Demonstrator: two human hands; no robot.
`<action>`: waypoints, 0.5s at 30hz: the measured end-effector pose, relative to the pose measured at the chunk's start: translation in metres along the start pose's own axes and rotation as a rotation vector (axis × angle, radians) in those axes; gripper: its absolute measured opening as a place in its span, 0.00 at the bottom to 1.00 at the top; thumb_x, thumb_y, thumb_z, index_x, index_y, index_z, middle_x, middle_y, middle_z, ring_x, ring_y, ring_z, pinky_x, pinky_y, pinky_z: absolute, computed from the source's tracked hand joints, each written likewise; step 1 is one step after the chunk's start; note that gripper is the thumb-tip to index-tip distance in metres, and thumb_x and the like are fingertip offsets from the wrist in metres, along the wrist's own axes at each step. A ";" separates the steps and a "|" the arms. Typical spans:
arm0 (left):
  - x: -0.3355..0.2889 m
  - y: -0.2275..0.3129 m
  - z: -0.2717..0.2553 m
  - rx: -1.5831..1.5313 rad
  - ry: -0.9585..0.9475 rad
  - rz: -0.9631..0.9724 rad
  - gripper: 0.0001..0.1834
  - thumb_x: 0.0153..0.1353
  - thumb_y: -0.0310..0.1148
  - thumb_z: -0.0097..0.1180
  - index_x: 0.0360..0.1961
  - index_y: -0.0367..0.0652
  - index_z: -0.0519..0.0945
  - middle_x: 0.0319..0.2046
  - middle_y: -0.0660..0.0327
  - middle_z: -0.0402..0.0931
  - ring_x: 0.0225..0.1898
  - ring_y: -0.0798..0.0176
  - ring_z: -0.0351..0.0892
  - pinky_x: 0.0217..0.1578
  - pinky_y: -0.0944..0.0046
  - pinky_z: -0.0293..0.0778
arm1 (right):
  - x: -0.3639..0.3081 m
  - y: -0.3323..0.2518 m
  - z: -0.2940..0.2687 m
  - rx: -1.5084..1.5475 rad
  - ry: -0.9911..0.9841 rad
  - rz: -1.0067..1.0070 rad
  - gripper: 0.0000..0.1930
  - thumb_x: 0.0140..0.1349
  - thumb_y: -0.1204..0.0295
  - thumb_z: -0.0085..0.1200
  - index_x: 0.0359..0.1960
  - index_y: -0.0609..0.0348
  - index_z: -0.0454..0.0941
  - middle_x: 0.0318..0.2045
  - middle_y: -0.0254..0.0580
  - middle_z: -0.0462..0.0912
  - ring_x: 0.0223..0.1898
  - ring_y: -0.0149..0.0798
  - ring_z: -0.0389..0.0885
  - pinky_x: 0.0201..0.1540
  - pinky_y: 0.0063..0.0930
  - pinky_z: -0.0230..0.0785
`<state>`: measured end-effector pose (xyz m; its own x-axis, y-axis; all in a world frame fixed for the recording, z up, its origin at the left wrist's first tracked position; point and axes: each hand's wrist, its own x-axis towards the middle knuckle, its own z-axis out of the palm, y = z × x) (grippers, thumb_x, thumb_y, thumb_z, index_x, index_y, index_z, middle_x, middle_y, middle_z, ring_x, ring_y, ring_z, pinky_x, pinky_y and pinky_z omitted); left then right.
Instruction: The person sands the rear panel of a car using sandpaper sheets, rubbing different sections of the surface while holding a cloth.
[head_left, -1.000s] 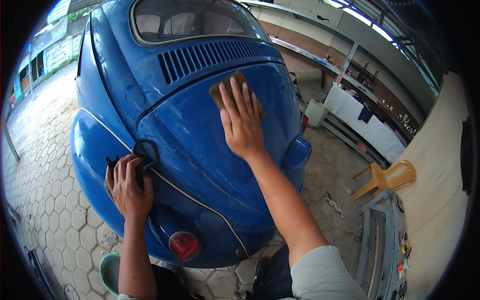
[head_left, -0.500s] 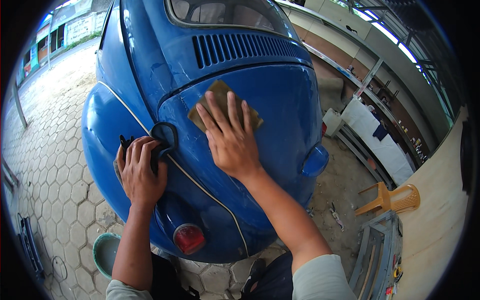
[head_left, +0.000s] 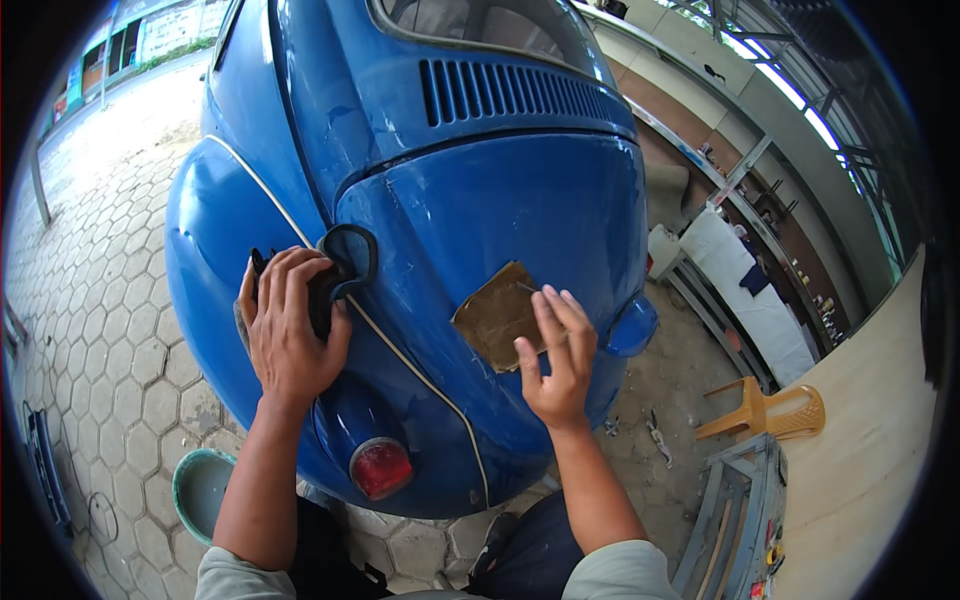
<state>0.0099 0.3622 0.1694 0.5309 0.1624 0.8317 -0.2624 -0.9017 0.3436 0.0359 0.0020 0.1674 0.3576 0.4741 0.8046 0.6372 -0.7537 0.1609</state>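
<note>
My left hand (head_left: 292, 335) rests on the rear left fender of a blue car (head_left: 540, 195), its fingers curled over a black bundle (head_left: 322, 298). A dark strip curls out of the bundle in a loop; its exact kind is not clear. On the lower part of the rear lid lies a folded brown sheet (head_left: 490, 322) that looks like sandpaper. My right hand (head_left: 558, 365) hovers at the sheet's right edge, fingers apart, holding nothing visible. Whether a fingertip touches the sheet, I cannot tell.
A red tail light (head_left: 380, 468) sticks out below my left hand. By my left forearm stands a green bucket (head_left: 180, 492) of greyish liquid. To the right are a yellow plastic chair (head_left: 765, 412), a grey frame (head_left: 728, 515) and a bench with a white cover (head_left: 745, 285).
My right hand has come off the brown sheet and moved down and right. The sheet now lies lower on the lid. My left hand keeps its place on the black bundle.
</note>
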 end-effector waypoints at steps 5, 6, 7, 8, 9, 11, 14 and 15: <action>-0.001 0.002 -0.008 -0.005 0.019 -0.006 0.24 0.71 0.35 0.73 0.67 0.49 0.88 0.66 0.57 0.88 0.82 0.44 0.77 0.92 0.35 0.49 | 0.002 -0.013 0.012 0.119 0.137 0.358 0.33 0.78 0.69 0.76 0.82 0.58 0.81 0.67 0.51 0.85 0.67 0.56 0.86 0.71 0.52 0.81; -0.002 0.003 -0.011 0.058 -0.016 0.002 0.24 0.72 0.35 0.74 0.67 0.49 0.88 0.66 0.57 0.88 0.82 0.44 0.77 0.93 0.35 0.48 | 0.002 -0.014 0.013 0.086 0.084 0.379 0.33 0.78 0.68 0.77 0.82 0.57 0.81 0.65 0.50 0.84 0.66 0.56 0.86 0.70 0.52 0.80; -0.003 0.006 -0.014 0.059 -0.014 0.005 0.24 0.72 0.35 0.74 0.67 0.49 0.88 0.66 0.57 0.88 0.82 0.44 0.77 0.93 0.35 0.48 | 0.004 -0.017 0.013 0.084 0.102 0.397 0.29 0.77 0.69 0.77 0.78 0.57 0.84 0.62 0.49 0.83 0.64 0.55 0.86 0.68 0.52 0.80; -0.005 0.009 -0.017 0.037 -0.013 0.022 0.23 0.72 0.34 0.75 0.67 0.49 0.88 0.66 0.57 0.88 0.81 0.44 0.78 0.91 0.35 0.51 | 0.005 -0.015 0.013 0.085 0.105 0.397 0.29 0.77 0.69 0.77 0.78 0.57 0.84 0.62 0.49 0.83 0.64 0.55 0.86 0.68 0.52 0.80; -0.006 0.013 -0.019 0.014 -0.012 0.038 0.23 0.72 0.33 0.76 0.67 0.49 0.89 0.65 0.56 0.88 0.80 0.44 0.78 0.90 0.35 0.53 | 0.008 -0.011 0.012 0.150 0.102 0.442 0.28 0.77 0.70 0.76 0.76 0.56 0.85 0.61 0.49 0.82 0.63 0.54 0.85 0.68 0.51 0.80; -0.006 0.025 -0.023 -0.068 -0.018 0.075 0.22 0.72 0.31 0.75 0.66 0.48 0.89 0.65 0.55 0.88 0.79 0.44 0.79 0.87 0.36 0.57 | 0.019 -0.006 0.008 0.186 0.097 0.498 0.20 0.76 0.73 0.76 0.67 0.55 0.89 0.58 0.46 0.81 0.61 0.52 0.84 0.66 0.50 0.80; -0.007 0.037 -0.026 -0.182 -0.022 0.175 0.21 0.73 0.27 0.74 0.66 0.45 0.89 0.63 0.53 0.88 0.72 0.43 0.85 0.76 0.41 0.70 | 0.029 0.004 0.004 0.214 0.065 0.459 0.14 0.75 0.74 0.76 0.59 0.56 0.89 0.59 0.45 0.81 0.62 0.52 0.84 0.65 0.50 0.80; -0.012 0.042 -0.023 -0.269 -0.096 0.159 0.21 0.73 0.27 0.74 0.66 0.44 0.89 0.62 0.53 0.88 0.70 0.43 0.86 0.72 0.44 0.73 | 0.030 0.005 0.003 0.192 0.062 0.422 0.13 0.75 0.76 0.75 0.55 0.57 0.86 0.57 0.45 0.82 0.60 0.53 0.85 0.64 0.49 0.81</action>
<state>-0.0256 0.3319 0.1837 0.5365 -0.0217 0.8436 -0.5449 -0.7722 0.3266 0.0520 0.0140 0.1906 0.5749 0.1115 0.8106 0.5615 -0.7744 -0.2917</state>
